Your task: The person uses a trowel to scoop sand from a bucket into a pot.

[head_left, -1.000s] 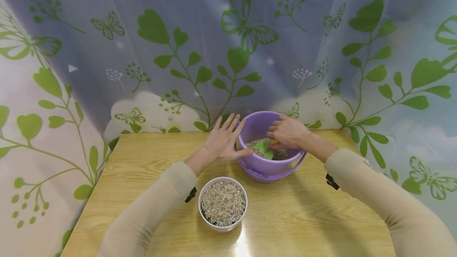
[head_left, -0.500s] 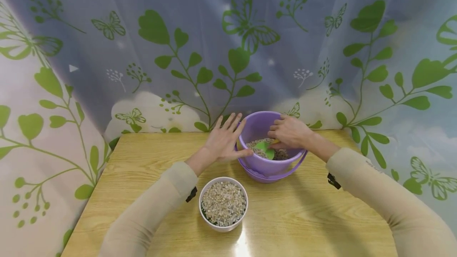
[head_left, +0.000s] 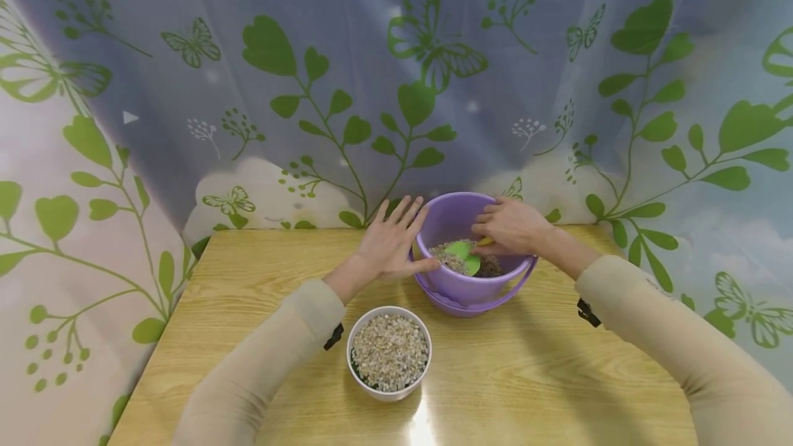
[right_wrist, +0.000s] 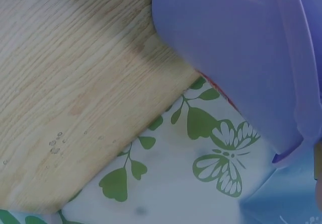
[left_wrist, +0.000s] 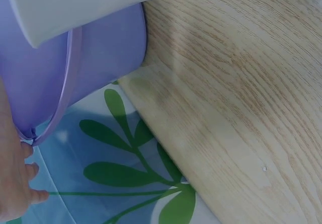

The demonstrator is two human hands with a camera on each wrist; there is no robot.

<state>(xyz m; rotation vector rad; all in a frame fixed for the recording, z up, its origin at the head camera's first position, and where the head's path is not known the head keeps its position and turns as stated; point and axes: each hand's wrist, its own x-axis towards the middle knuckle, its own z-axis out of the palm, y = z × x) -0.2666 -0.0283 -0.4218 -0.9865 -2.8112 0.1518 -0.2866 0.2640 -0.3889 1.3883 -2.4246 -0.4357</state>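
Head view: purple bucket (head_left: 461, 288) stands at the far edge of the wooden table (head_left: 260, 274), handle folded down round its base. Left hand (head_left: 392, 245) lies flat against the bucket's left wall, fingers straight and spread, thumb on the rim; it steadies the bucket and holds nothing. Right hand (head_left: 511, 227) reaches over the right rim, fingers curled round the handle of a green scoop (head_left: 464, 256), whose blade sits on the gravel mix (head_left: 447, 257) inside the bucket. White pot (head_left: 388, 352), filled to the brim with pale gravel, stands nearer the person, just apart from the bucket. Left wrist view shows bucket wall (left_wrist: 105, 58) and table edge only, with fingertips at frame left; right wrist view shows the bucket's outside, grip not visible there. Step looks like digging a scoopful. To do it well: keep the left palm pressed so the bucket does not slide toward the curtain (head_left: 347, 74), push the blade low under the gravel, lift level, take a modest load. The pot looks full already, so spill risk is high.
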